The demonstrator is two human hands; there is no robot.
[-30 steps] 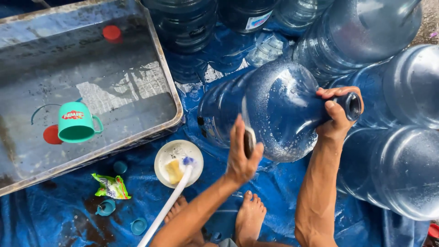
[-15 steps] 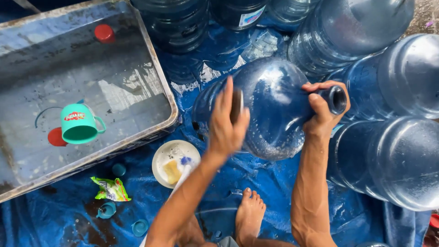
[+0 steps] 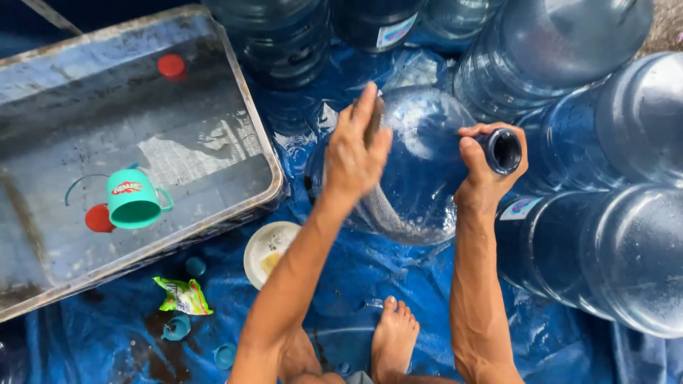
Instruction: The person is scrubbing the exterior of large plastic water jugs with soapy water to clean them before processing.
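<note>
A large blue water jug [image 3: 416,178] lies on its side on the blue tarp in front of me. My right hand [image 3: 487,167] grips the jug's neck just behind its dark open mouth. My left hand [image 3: 356,153] presses a small dark scrubbing pad [image 3: 375,117] against the top of the jug's wet, soapy body. My bare foot [image 3: 391,341] rests on the tarp below the jug.
A metal tray of water [image 3: 249,135] at left holds a floating green mug [image 3: 135,203] and red caps. Several big jugs [image 3: 626,249] crowd the right and top. A white bowl [image 3: 267,249], a green sachet [image 3: 183,296] and blue caps lie on the tarp.
My left hand has slid the pad from the jug's near lower side up over its top. The jug has turned slightly under my right hand's grip.
</note>
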